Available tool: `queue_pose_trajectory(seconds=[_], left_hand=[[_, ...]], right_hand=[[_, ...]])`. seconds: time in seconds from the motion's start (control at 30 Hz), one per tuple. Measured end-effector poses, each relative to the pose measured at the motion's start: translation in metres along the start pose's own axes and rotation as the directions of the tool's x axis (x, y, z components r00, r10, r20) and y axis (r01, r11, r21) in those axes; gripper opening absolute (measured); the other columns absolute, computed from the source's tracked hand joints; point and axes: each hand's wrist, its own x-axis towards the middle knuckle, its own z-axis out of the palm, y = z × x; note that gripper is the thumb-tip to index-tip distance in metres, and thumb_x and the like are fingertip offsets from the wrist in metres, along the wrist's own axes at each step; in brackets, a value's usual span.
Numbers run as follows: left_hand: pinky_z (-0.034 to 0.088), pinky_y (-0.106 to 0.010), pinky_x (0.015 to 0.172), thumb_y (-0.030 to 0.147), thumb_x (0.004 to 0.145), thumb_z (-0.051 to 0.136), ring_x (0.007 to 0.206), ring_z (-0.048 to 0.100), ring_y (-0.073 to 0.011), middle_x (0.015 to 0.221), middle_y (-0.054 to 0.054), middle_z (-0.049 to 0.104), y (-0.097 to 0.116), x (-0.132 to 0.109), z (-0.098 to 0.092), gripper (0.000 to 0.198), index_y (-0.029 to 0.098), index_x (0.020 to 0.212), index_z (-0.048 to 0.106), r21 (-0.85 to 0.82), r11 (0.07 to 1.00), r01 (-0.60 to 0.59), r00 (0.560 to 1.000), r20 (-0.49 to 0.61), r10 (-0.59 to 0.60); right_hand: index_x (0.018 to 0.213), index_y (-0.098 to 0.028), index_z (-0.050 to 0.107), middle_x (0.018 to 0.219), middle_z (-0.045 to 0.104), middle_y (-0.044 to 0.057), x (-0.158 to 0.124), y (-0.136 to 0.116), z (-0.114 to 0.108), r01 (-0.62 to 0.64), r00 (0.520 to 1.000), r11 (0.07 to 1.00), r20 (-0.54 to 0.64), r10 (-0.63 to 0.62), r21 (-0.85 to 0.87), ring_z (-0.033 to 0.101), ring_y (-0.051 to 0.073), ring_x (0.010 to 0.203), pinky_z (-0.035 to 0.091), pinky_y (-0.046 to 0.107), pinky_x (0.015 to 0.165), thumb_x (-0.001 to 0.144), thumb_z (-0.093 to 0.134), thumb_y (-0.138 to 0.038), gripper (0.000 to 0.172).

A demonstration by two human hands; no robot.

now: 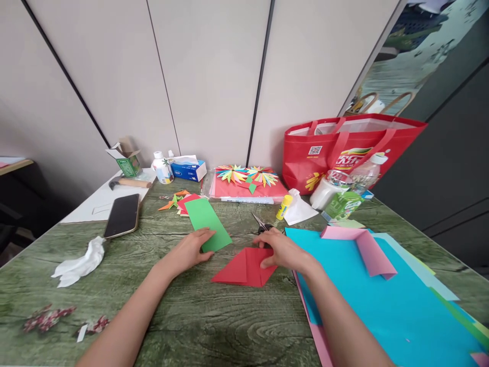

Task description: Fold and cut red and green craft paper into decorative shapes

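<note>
My left hand (193,248) is closed on the lower left edge of a green rectangular paper (208,219), with fingers over it and the thumb at its bottom edge. The thumb of my right hand (286,250) lies over a folded red paper (244,267), gripping its upper right part. That red paper shows creases and a pointed left corner. Just beyond my right fingers are scissors (263,224) with dark handles, partly hidden. Small red paper pieces (190,203) peek out behind the green sheet, beside orange and green folded scraps (176,202).
Large blue sheets (355,295) and a folded pink strip (369,247) lie at right. Behind stand a red bag (309,158), a bottle (367,173), a yellow glue stick (283,207) and paper fans (248,175). At left are a phone (123,215), a hammer (130,182) and crumpled tissue (81,262).
</note>
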Motion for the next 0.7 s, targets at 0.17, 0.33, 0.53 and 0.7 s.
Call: queue_pose_trajectory(seconds=[0.17, 0.33, 0.53, 0.7], left_hand=[[0.041, -0.036, 0.092, 0.023, 0.078, 0.052, 0.109, 0.053, -0.0241, 0.123, -0.012, 0.054, 0.002, 0.0, -0.002, 0.043, 0.017, 0.121, 0.049, 0.054, 0.998, -0.027, 1.0, 0.0, 0.027], [0.044, -0.034, 0.088, 0.015, 0.081, 0.041, 0.106, 0.055, -0.0219, 0.124, -0.011, 0.053, 0.003, 0.0, -0.002, 0.049, 0.017, 0.13, 0.039, 0.064, 0.998, -0.029, 0.999, -0.041, 0.032], [0.044, -0.033, 0.089, 0.002, 0.076, 0.037, 0.109, 0.053, -0.02, 0.127, -0.012, 0.05, 0.003, 0.0, 0.001, 0.06, 0.018, 0.133, 0.032, 0.062, 0.998, -0.025, 0.999, -0.046, 0.028], [0.045, -0.035, 0.087, 0.016, 0.081, 0.046, 0.102, 0.056, -0.022, 0.116, -0.011, 0.058, 0.005, 0.001, 0.002, 0.041, 0.017, 0.122, 0.047, 0.058, 0.996, -0.065, 0.995, -0.066, 0.069]], right_hand=[[0.071, -0.018, 0.062, 0.071, 0.057, 0.0, -0.002, -0.004, -0.003, 0.012, 1.0, 1.0, 0.012, -0.012, 0.011, 0.05, 0.018, 0.074, 0.035, 0.024, 0.06, 0.054, 0.077, -0.025, 0.023], [0.074, -0.017, 0.059, 0.068, 0.058, -0.001, 0.003, 0.005, -0.004, 0.04, 0.977, 0.856, -0.201, 0.075, 0.515, 0.053, 0.014, 0.063, 0.04, 0.022, 0.055, 0.074, 0.059, -0.036, 0.019], [0.11, -0.018, 0.045, 0.075, 0.064, 0.002, 0.019, 0.016, 0.012, -0.023, 0.884, 0.608, -0.268, 0.384, 0.794, 0.057, 0.015, 0.049, 0.046, 0.026, 0.042, 0.079, 0.046, -0.049, 0.044], [0.136, -0.024, 0.01, 0.117, 0.055, 0.008, 0.023, 0.018, 0.023, 0.13, 0.851, 0.529, -0.368, 0.374, 0.838, 0.063, 0.018, 0.088, 0.053, 0.031, 0.068, 0.073, 0.057, -0.045, 0.082]])
